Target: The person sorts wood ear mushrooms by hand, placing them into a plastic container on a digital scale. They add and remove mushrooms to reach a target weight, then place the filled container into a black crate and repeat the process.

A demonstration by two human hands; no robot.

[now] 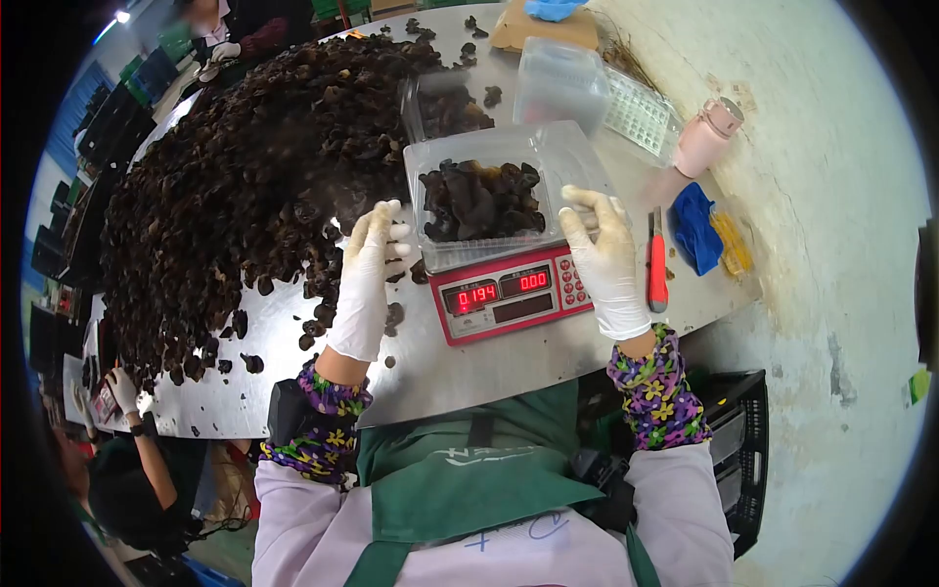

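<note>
A clear plastic box (418, 186) with dark wood ear mushrooms (479, 203) inside rests on a red digital scale (518, 311). The scale's lit display reads 0.194 and 0.00. My left hand (366, 279), in a white glove, is beside the box's left side, fingers extended and apart, nothing in them. On the other side, my gloved right hand (606, 262) has its fingertips close to the box's right edge, with thumb and fingers apart.
A large heap of wood ears (235, 186) covers the table's left. Another clear box (421, 103) stands behind the scale. Right lie a red utility knife (657, 264), blue cloth (694, 230) and pink bottle (706, 139), near stacked clear boxes (559, 83). Co-workers work at the left.
</note>
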